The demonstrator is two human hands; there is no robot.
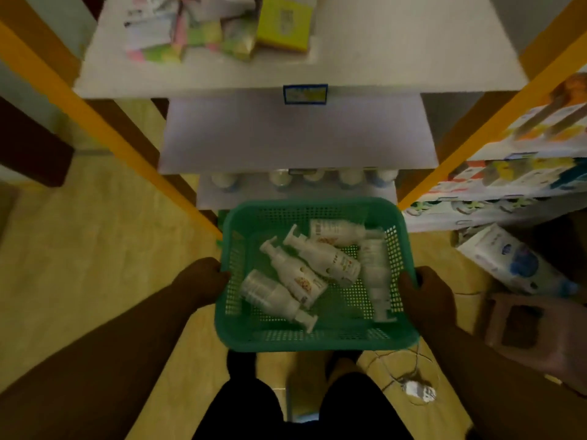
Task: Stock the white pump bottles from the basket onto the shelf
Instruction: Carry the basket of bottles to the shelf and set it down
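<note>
A green perforated basket (317,339) is held in front of me at waist height, over the floor. My left hand (200,282) grips its left rim and my right hand (427,295) grips its right rim. Several white pump bottles (320,257) lie on their sides inside it, pointing different ways. Ahead stands a white shelf unit: the middle shelf (295,134) is bare, and the lowest shelf (216,198) carries a row of white-capped bottles at its back.
The top shelf (397,52) holds coloured packets and a yellow box on its left half. Yellow shelf posts (104,122) flank the unit. Stocked shelves, a white and blue package (508,262) and a pink stool (533,331) sit to the right. A cable lies on the floor.
</note>
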